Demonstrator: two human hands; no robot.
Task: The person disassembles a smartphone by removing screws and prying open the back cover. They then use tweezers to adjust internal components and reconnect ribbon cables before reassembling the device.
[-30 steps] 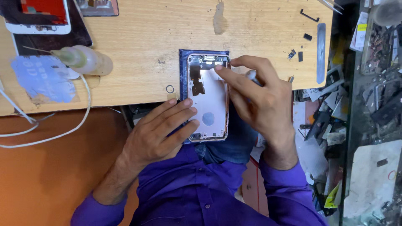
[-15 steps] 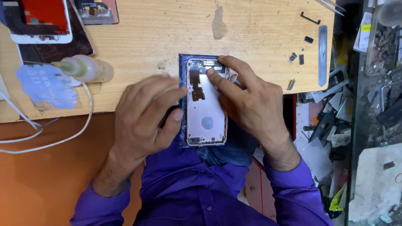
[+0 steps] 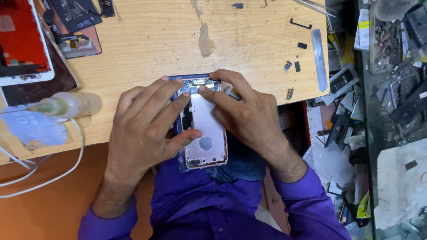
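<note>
An opened phone rear housing (image 3: pixel 205 133), pinkish inside, lies on a blue mat at the near edge of the wooden table (image 3: pixel 151 49). My left hand (image 3: pixel 147 129) rests on its left side, fingers laid across the top left and thumb pressing the lower middle. My right hand (image 3: pixel 249 115) sits on the right side, with index finger and thumb at the top end near a small metal part. A thin tool handle (image 3: pixel 232 93) shows under my right fingers.
A red-backed phone screen (image 3: pixel 20 42) and circuit parts (image 3: pixel 75 22) lie at the far left. A clear squeeze bottle (image 3: pixel 66 104) and white cable (image 3: pixel 53 173) sit left. Small black parts (image 3: pixel 297 66), a metal strip (image 3: pixel 319 58) and tweezers (image 3: pixel 316 5) lie right. Cluttered shelves (image 3: pixel 391 89) are beyond.
My left hand has moved up from the table edge onto the housing and now holds it down. My right hand stays at the top end, fingers shifted slightly.
</note>
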